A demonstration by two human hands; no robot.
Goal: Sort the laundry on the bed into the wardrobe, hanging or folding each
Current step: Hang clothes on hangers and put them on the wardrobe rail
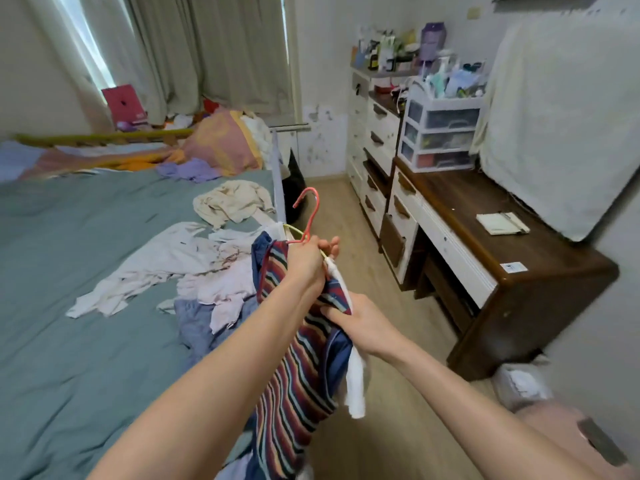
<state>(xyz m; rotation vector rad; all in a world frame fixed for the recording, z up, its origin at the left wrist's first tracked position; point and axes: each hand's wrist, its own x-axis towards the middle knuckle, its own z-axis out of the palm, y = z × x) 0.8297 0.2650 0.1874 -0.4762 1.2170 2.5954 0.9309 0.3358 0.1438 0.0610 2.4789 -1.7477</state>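
A striped shirt (294, 382) in navy, maroon and green hangs at the bed's right edge, above the floor. My left hand (308, 261) grips a pink hanger (308, 216) and a yellow one together at the shirt's top. My right hand (363, 323) pinches the shirt's navy edge lower down, beside a white cloth (355, 382) that dangles with it. On the green bed (86, 271) lie more clothes: a white garment (162, 261), a pale pink one (221, 289), a blue piece (194, 323), a cream heap (232, 202) and a purple item (190, 169).
A brown desk (512, 244) with white drawers stands right, bearing a notepad (502, 223) and clear plastic drawers (440, 133). A tall white dresser (377, 133) full of bottles stands behind it. Wooden floor (349, 244) runs between bed and desk. Curtains hang at the back.
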